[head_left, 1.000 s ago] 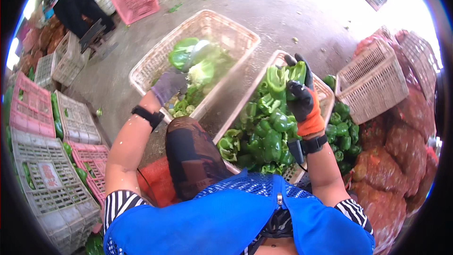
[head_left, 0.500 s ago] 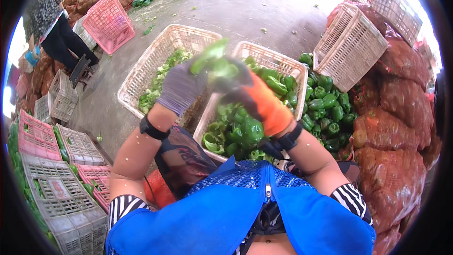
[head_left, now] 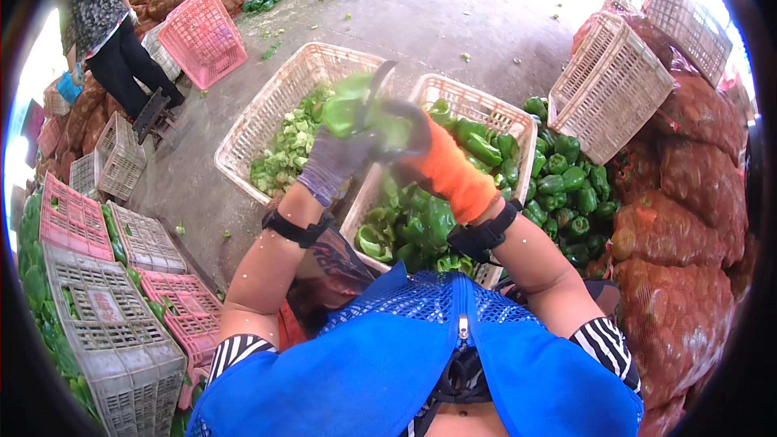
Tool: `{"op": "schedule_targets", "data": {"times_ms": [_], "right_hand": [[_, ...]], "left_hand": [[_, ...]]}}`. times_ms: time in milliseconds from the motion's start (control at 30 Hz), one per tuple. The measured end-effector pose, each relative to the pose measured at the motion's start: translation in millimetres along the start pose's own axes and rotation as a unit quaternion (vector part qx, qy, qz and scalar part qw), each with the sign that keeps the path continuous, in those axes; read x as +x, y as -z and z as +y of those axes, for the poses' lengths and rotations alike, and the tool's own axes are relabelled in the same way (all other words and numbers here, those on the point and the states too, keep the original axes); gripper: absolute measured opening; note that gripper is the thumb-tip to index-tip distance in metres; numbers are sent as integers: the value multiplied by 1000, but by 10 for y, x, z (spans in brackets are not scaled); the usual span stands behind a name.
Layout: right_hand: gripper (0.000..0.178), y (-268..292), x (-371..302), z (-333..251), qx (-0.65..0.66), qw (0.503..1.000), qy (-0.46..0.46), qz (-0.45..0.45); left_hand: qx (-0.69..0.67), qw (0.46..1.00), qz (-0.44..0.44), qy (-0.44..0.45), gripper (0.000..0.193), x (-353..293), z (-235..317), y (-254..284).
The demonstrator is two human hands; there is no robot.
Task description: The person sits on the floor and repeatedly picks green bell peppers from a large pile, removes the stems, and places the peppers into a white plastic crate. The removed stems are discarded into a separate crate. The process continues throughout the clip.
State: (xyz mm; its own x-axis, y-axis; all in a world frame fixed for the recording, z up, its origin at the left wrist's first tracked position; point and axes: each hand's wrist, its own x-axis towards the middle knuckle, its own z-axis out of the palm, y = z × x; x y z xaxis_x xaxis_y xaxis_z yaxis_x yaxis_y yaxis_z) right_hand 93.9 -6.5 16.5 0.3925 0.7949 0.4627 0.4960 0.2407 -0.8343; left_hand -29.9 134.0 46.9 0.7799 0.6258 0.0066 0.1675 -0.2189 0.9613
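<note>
Both gloved hands meet above the adjoining ends of two pale crates — the left hand (head_left: 336, 160) in grey-purple, the right hand (head_left: 409, 125) in black and orange. The green pepper (head_left: 346, 105), split into blurred pieces, lies between them; the right hand's fingers curl round one piece, while the left hand's grip cannot be told. A dark curved strip (head_left: 378, 81) beside the pepper is too blurred to identify. The left crate (head_left: 257, 117) contains pale green scraps (head_left: 295, 133); the right crate (head_left: 465, 89) holds dark green peppers (head_left: 429, 218), partly hidden by the right hand and forearm. Loose peppers (head_left: 579, 194) crowd its right side, hemmed in by a tilted crate (head_left: 615, 81) and red mesh sacks (head_left: 676, 307). Pink and grey crates (head_left: 113, 316) line the left — farther off, a co-worker (head_left: 105, 12) stands near a low stool (head_left: 154, 113).
</note>
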Motion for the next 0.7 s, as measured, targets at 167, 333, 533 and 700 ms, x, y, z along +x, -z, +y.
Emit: {"op": "schedule_targets", "data": {"times_ms": [167, 333, 533, 700], "right_hand": [[53, -251, -142, 67, 349, 886, -305, 27], [51, -241, -248, 228, 268, 945, -180, 44], [73, 169, -375, 360, -9, 995, -101, 24], [57, 189, -340, 116, -254, 966, 14, 39]], "left_hand": [[167, 943, 132, -257, 21, 187, -280, -212], [54, 985, 90, -134, 22, 484, -314, 96], [572, 815, 7, 93, 70, 702, -86, 942], [176, 951, -204, -149, 89, 334, -69, 237]]}}
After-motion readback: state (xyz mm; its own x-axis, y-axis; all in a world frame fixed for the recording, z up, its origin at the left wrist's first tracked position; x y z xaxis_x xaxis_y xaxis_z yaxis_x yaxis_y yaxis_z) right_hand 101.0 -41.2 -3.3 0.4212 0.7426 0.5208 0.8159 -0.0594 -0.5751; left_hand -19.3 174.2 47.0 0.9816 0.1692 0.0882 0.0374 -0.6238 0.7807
